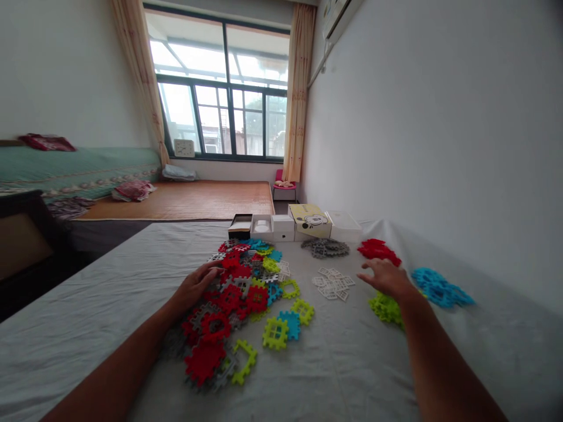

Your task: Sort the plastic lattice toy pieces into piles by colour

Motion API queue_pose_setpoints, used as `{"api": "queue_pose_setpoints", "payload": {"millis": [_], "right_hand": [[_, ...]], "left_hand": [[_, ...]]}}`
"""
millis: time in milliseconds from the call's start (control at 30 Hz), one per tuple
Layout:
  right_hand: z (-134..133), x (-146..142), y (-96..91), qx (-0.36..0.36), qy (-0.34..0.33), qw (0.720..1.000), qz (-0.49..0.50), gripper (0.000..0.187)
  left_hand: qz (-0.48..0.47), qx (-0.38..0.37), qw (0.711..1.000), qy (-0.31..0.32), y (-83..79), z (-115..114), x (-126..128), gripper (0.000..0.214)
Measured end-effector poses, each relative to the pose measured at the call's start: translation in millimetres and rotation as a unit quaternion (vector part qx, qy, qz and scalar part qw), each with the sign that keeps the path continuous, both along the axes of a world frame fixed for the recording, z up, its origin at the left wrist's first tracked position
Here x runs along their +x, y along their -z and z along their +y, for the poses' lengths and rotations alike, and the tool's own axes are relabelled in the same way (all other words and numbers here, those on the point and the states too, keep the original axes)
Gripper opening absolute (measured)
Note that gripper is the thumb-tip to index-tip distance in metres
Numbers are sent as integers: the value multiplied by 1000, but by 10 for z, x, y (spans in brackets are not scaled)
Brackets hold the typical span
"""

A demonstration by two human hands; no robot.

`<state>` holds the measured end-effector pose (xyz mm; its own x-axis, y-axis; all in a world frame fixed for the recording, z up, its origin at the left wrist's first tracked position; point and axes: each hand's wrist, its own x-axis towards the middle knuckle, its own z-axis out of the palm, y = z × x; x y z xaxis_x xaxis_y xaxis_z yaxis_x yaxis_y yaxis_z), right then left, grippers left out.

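Observation:
My left hand (pixel 199 285) is at the left side of a mixed pile of flat, notched plastic building pieces. Its fingers and thumb close on the edge of a red building piece (pixel 231 261); the fingertips are partly hidden. My right hand (pixel 386 276) hovers on the right with fingers apart and nothing in them. Just beyond it lies a heap of red pieces (pixel 379 251), and under the wrist a heap of lime-green pieces (pixel 383 307). White lattice pieces (pixel 333 283) lie left of the right hand, blue pieces (pixel 441 287) to its right.
Grey pieces (pixel 325 247) form a heap near the back. Along the far edge stand several boxes, among them a yellow cartoon box (pixel 310 220) and a dark open box (pixel 240 226). Loose lime pieces (pixel 275 333) lie mid-table on the grey cloth (pixel 334 375). A wall borders the right.

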<state>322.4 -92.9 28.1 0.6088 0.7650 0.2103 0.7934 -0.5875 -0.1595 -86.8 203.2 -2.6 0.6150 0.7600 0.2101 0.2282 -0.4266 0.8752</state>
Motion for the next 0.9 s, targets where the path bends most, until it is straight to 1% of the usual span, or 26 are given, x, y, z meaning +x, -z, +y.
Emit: {"api": "queue_pose_setpoints", "payload": {"millis": [33, 67, 100, 167, 200, 233, 267, 333, 467, 600, 667, 800, 833, 900], "right_hand": [[105, -164, -3, 35, -72, 997, 7, 33], [205, -344, -5, 61, -151, 986, 27, 31], [292, -529, -5, 73, -230, 969, 56, 30], [412, -868, 1, 57, -363, 923, 116, 35], [444, -1003, 6, 38, -407, 902, 138, 40], [460, -1108, 12, 21, -434, 888, 153, 46], [463, -1182, 18, 8, -447, 879, 162, 51], [450, -1247, 30, -3, -451, 877, 169, 57], [417, -1226, 49, -10, -447, 878, 172, 64], [423, -1234, 49, -7, -444, 879, 174, 57], [434, -1253, 41, -9, -452, 875, 175, 53], [449, -1278, 24, -27, -463, 870, 168, 46], [448, -1281, 20, -35, -463, 871, 163, 45], [440, -1283, 14, -51, -466, 870, 155, 50]], "left_hand": [[2, 4, 1000, -1, -5, -6, -1, 64], [4, 8, 1000, -1, -13, -14, -2, 64], [6, 11, 1000, -1, -21, -23, -3, 64], [9, 15, 1000, 1, -36, -40, -6, 64], [10, 18, 1000, 2, -42, -47, -8, 64], [9, 21, 1000, 3, -45, -51, -9, 64], [7, 23, 1000, 4, -45, -53, -9, 64], [2, 22, 1000, 4, -40, -51, -9, 64], [-4, 11, 1000, 6, -26, -37, -4, 66], [-4, 3, 1000, 14, -27, -29, -1, 67], [-3, 2, 1000, 14, -23, -21, -2, 66], [2, 19, 1000, 18, 19, 22, -10, 64], [2, 22, 1000, 20, 36, 37, -13, 64], [3, 21, 999, 26, 69, 67, -18, 64]]}}
